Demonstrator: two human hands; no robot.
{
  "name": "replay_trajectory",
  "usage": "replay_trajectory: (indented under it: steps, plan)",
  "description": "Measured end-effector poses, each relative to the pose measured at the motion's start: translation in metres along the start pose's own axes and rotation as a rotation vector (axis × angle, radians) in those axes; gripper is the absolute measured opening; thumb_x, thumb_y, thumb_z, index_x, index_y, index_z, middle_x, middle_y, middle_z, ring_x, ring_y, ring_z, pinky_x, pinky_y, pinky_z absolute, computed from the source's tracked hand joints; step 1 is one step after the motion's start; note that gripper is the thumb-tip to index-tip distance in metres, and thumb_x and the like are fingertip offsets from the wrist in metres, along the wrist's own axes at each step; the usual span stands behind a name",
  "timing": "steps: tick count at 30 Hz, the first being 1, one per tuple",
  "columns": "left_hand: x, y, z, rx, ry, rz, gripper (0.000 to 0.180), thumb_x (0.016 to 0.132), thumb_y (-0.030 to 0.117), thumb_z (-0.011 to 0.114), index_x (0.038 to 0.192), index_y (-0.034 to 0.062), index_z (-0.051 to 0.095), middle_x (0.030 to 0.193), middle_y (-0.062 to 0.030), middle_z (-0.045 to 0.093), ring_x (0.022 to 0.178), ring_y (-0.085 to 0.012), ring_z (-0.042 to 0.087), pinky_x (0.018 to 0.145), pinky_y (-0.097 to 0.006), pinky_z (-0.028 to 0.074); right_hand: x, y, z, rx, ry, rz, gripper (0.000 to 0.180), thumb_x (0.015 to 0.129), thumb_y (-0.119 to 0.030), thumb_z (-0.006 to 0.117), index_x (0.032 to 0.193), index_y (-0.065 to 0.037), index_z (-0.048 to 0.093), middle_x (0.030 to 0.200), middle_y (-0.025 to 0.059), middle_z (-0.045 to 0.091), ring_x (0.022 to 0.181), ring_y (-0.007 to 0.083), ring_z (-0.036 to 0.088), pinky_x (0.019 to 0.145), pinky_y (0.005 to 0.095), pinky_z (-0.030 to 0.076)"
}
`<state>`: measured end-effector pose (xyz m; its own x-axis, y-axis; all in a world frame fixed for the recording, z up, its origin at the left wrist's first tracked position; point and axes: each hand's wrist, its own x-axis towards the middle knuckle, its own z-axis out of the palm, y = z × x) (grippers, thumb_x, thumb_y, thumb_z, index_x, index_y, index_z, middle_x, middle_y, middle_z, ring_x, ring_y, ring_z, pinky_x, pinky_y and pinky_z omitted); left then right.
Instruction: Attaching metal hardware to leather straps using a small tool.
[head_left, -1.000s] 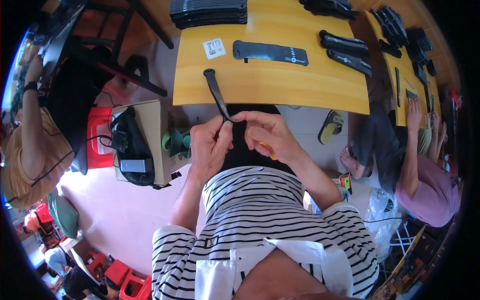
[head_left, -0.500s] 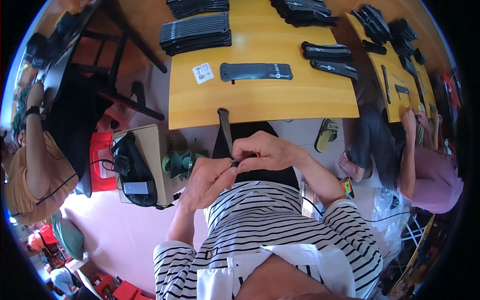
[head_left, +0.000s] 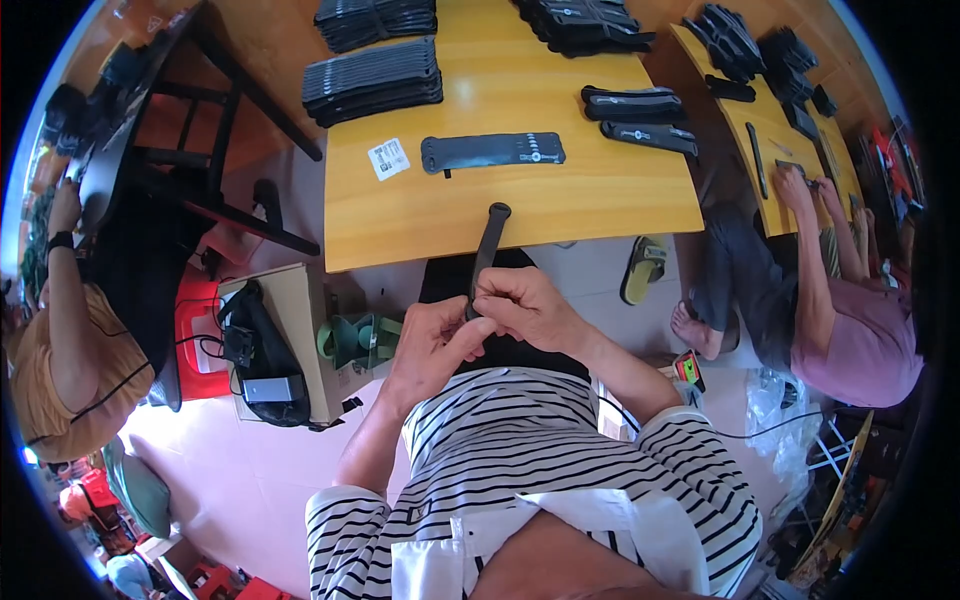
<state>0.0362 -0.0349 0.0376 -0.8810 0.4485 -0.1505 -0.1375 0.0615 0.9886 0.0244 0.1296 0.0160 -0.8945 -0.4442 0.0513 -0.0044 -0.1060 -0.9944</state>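
Observation:
A narrow dark strap (head_left: 488, 245) with a rounded, slotted end rises from between my two hands, and its free end shows against the front part of the table. My right hand (head_left: 540, 312) pinches it from the right. Close against that, my left hand (head_left: 425, 350) has its fingers closed on the strap's lower part, which the fingers hide. Beyond the hands, a flat bundle of wider black straps (head_left: 490, 151) with a rounded left end lies on the yellow wooden table (head_left: 400, 230). A white printed label (head_left: 388, 158) sits left of it.
Stacked black straps (head_left: 372, 80) and more bundles (head_left: 640, 103) lie on the far part of the table. To the left stand a cardboard box (head_left: 320, 340) with a black bag (head_left: 262, 350) and a red stool (head_left: 195, 320). Co-workers sit on both sides; a slipper (head_left: 643, 270) lies on the floor.
The strap's free end has swung to the right and now leans rightward. My right hand has turned slightly and moved right. The right co-worker's hands have moved farther onto their table.

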Motion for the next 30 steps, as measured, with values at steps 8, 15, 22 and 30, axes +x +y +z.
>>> replay_trajectory:
  steps: [8,15,22,30]
  plan:
    - [0.006,-0.012,0.004,-0.108,0.017,-0.06,0.04,0.095,0.026,0.043,0.065,0.002,0.054,0.056,-0.0034,0.055,0.048,-0.0078,0.052,0.045,-0.018,0.042,-0.005,-0.003,-0.003,0.42,0.062,0.337,0.019,0.088,-0.017,0.046,0.072,-0.006,0.046,0.05,-0.0007,0.043,0.036,0.0036,0.034,0.034,0.018,0.023]
    - [0.019,-0.016,0.008,-0.169,0.07,-0.06,0.042,0.094,0.029,0.045,0.061,0.0045,0.05,0.049,-0.0012,0.05,0.042,-0.0058,0.047,0.04,-0.019,0.038,-0.004,-0.007,-0.048,0.964,0.319,0.542,0.024,0.087,-0.026,0.051,0.069,-0.011,0.044,0.047,-0.005,0.031,0.034,0.0044,0.027,0.031,0.0192,0.02]
    - [0.025,-0.03,0.008,-0.237,0.075,-0.098,0.042,0.094,0.029,0.044,0.057,0.0078,0.045,0.046,-0.0016,0.047,0.038,-0.0062,0.043,0.037,-0.018,0.032,0.008,0.001,-0.13,1.315,0.563,0.284,0.023,0.085,-0.016,0.054,0.065,-0.008,0.045,0.052,-0.004,0.035,0.037,0.0044,0.031,0.032,0.0169,0.026]
    - [0.023,-0.031,-0.001,-0.296,0.084,-0.041,0.043,0.094,0.03,0.043,0.057,0.0076,0.044,0.047,-0.0021,0.047,0.04,-0.0063,0.044,0.039,-0.019,0.033,0.053,-0.026,-0.212,1.342,0.609,0.101,0.022,0.079,-0.01,0.051,0.061,-0.01,0.037,0.055,-0.0005,0.04,0.039,0.0061,0.033,0.032,0.0177,0.025]
